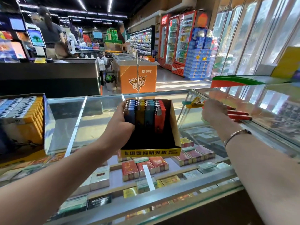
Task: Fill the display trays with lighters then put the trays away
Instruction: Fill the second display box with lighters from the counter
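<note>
Display tray (176, 127), yellow cardboard with black floor, sits mid-worktop (90, 114) on the glass. Four rows of lighters (144, 112) stand at its far end: blue, yellow, teal, red; near half bare. Left hand (122, 123) grips the tray's left wall, thumb against the blue row. Right hand (214, 111), further right on the glass, is curled round loose lighters (237, 113), red ones sticking out beside it, a yellow one just beyond. A second box (22, 117) packed with lighters stands at the left edge. Cigarette packs (146, 168) lie under the glass.
</note>
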`<move>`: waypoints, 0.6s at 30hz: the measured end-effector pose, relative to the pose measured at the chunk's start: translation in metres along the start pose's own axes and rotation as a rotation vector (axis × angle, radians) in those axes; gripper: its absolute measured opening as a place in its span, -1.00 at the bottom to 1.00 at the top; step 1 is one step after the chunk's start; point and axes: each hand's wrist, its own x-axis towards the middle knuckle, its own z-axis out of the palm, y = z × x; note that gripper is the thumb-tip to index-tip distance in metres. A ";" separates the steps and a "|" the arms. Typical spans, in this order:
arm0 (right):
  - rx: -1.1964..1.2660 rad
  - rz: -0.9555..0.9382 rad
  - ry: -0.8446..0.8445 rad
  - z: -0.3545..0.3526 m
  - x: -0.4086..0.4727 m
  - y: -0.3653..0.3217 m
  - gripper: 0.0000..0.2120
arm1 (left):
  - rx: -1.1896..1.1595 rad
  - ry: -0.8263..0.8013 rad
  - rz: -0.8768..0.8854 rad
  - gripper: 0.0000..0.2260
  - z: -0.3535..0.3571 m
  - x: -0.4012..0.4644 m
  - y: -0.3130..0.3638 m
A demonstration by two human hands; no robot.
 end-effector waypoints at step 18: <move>-0.027 -0.320 0.121 0.016 0.026 -0.011 -0.47 | 0.046 -0.065 -0.037 -0.38 -0.007 0.003 -0.005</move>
